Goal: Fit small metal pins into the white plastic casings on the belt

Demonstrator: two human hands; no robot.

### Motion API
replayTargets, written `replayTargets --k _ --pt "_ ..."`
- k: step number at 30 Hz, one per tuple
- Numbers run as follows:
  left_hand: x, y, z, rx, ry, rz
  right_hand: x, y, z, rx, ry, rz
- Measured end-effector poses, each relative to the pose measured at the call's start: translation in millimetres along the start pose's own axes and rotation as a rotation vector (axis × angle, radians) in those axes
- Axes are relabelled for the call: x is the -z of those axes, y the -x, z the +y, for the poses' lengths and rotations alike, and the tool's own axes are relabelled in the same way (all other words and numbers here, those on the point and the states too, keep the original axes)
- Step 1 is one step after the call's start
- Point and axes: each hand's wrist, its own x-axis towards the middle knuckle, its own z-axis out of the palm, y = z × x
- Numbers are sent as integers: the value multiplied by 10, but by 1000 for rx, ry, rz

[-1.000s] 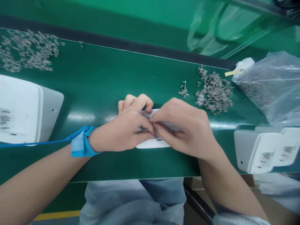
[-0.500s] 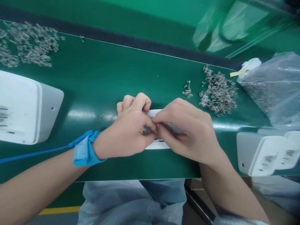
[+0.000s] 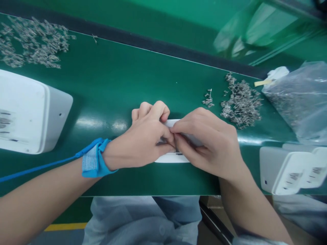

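Both hands meet over a small white plastic housing [image 3: 170, 158] lying on the green belt [image 3: 114, 88]. My left hand [image 3: 143, 139], with a blue wrist strap [image 3: 92, 162] behind it, wraps round the housing's left side with curled fingers. My right hand [image 3: 206, 143] covers the right side, its thumb and forefinger pinched together at the middle of the housing. Whatever the pinch holds is too small to make out. Most of the housing is hidden under the hands.
A heap of small metal parts [image 3: 241, 103] lies right of the hands, another heap [image 3: 33, 42] at far left. A clear bag of parts [image 3: 298, 98] sits at the right edge. A white housing [image 3: 28, 112] lies left; two more housings [image 3: 291, 170] right.
The hands stay closed on the housing with only small finger shifts. The view has drifted slightly, so everything sits a little further right.
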Motion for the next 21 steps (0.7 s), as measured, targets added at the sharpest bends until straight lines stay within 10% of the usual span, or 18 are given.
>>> replayTargets --k 13,18,21 --pt "21 82 -6 -20 -301 100 34 -40 200 -11 -243 300" --pt "35 581 -7 228 -485 284 157 310 201 -85 222 531" --pt "30 981 -130 415 -537 432 159 899 169 -394 540 733"
